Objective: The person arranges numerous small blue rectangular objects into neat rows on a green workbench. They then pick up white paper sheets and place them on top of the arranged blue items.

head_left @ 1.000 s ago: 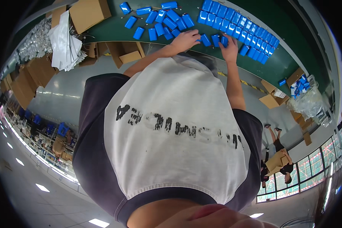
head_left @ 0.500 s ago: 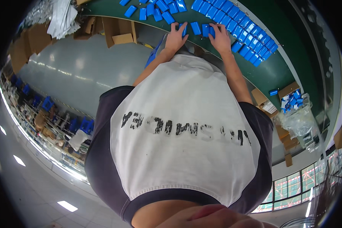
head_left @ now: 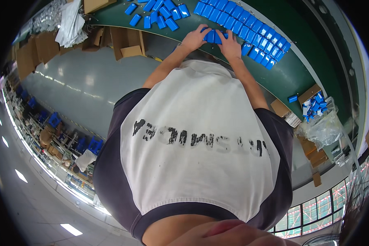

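On the green worktop (head_left: 270, 78), a short row of shiny blue battery packs (head_left: 210, 36) stands side by side between my hands. My left hand (head_left: 194, 39) closes on the left end of this row, with fingertips bent over the pack there. At the right end, my right hand (head_left: 230, 46) has its thumb and fingers around the last pack. My fingers partly cover both end packs. Just beyond and to the right lies a block of blue packs (head_left: 244, 18) in neat, close rows.
Loose blue packs (head_left: 160, 14) lie scattered at the far left of the worktop. To the right are a carton of blue pieces (head_left: 314, 107), a single pack (head_left: 292, 99) and clear plastic bags (head_left: 322, 127). An open cardboard box (head_left: 129, 43) stands left of the bench.
My left hand has moved right and my right hand slightly left, so the gap between them has narrowed. The packs that stood apart are now together in one row.
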A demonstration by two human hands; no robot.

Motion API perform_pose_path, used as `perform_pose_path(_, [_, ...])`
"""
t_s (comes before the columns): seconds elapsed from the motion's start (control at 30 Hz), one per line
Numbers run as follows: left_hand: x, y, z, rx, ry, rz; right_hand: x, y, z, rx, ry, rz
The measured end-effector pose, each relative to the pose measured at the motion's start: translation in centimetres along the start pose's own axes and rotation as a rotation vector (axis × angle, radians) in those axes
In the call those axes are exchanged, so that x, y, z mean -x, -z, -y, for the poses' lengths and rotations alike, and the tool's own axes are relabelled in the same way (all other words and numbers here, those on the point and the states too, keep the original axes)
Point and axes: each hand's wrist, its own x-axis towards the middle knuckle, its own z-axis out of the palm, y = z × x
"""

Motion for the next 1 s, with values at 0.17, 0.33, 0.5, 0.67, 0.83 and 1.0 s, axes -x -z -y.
perform_pose_path(0.17, [-1.9, -1.3, -2.2, -0.028, -0.116, 0.116, 2.0, 0.7, -2.6, 0.004, -0.092, -0.082])
perform_pose_path(0.33, [-2.8, -1.4, -3.6, -0.047, -0.142, 0.145, 3.2, 1.0, -4.0, 0.0, -0.13, -0.163])
perform_pose_path(0.5, [-1.2, -0.7, -3.7, -0.216, -0.141, -0.07, 3.8, 2.0, -3.9, -0.242, -0.112, -0.017])
perform_pose_path(0.67, [-0.5, -1.7, -4.5, -0.088, 0.005, 0.001, 3.6, 1.5, -4.4, -0.282, -0.057, 0.031])
perform_pose_path(0.83, [-2.1, -3.3, -5.0, -0.09, -0.024, -0.099, 2.1, 1.9, -4.9, -0.209, 0.028, 0.06])
perform_pose_path(1.0, [-2.8, -3.2, -3.6, -0.032, -0.039, -0.175, 2.4, -0.4, -4.8, -0.296, -0.08, -0.097])
